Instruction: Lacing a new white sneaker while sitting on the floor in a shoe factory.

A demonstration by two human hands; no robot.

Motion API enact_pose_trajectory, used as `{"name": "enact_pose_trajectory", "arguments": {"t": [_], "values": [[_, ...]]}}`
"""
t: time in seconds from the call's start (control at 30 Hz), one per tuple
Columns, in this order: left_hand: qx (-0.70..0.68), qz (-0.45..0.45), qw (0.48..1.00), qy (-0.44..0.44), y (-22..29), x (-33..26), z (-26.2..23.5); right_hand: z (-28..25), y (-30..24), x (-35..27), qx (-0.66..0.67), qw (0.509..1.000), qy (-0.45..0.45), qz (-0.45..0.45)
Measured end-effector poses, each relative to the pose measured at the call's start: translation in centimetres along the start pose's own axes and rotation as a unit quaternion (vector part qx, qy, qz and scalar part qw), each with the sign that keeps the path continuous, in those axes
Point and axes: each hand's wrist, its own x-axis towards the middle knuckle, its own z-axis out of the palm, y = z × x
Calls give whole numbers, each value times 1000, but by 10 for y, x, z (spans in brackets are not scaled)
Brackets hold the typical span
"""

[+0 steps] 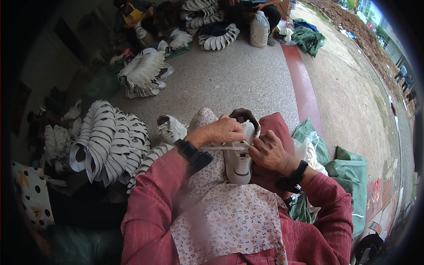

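White shoe (pixel 239 168), head view: on lap (pixel 211 172), toe (pixel 240 177) at near end, long axis running ahead. Left hand (pixel 224 130) reaches over its tongue (pixel 249 128); right hand (pixel 270 152), at its right edge, is nearer the toe. Both pinch lace (pixel 223 148).

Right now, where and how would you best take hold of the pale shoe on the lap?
I'd pinch the shoe by its dark-lined collar, coming from the far side: that end lies open with its rim exposed, while the left hand and right hand crowd the lace.
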Motion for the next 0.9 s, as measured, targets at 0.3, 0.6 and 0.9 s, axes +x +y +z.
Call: {"name": "enact_pose_trajectory", "arguments": {"t": [0.3,0.6,0.9], "values": [[-551,-87,825,91,-15,-6,12,-4,8,-16,162,981,-102,-19],[31,-56,927,371,33,-51,17,-25,13,-1,302,929,-33,212],[177,112,940,270,48,-25,23,-7,5,-3,304,933,-116,156]]}}
